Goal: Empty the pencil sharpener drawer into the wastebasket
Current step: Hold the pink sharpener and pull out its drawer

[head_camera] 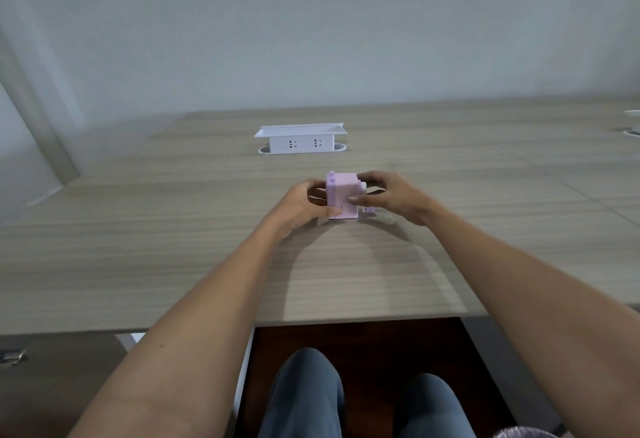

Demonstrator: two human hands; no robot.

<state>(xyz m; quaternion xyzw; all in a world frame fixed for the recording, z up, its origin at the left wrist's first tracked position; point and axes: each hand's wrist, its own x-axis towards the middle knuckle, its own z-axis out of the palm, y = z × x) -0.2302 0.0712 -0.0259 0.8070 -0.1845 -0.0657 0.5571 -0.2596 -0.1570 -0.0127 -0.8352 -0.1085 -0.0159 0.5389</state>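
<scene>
Head view: the pink sharpener (342, 195) stands on the table (173, 247) at the middle of the frame, just below the white socket box (300, 140). Both hands close on it from opposite sides. The left hand (304, 204) wraps the left face, its thumb low across the near bottom edge, probably to pin the body down so it does not slide. The right hand (388, 197) clamps the right side, thumb on the near face and fingers over the top back, beside the crank (367, 207) that sticks out low on the right. That two-sided hold looks like a brace for pulling the drawer out; the drawer itself cannot be made out as a separate part, so it seems not yet pulled.

No wastebasket can be identified. A pale, gathered shape (523, 432) at the bottom right corner of the frame, beside the knees (308, 378), might be a bin liner, but that is too cut off to tell. Judging by this, the task is at its very start, with the sharpener held close to the near table edge.
</scene>
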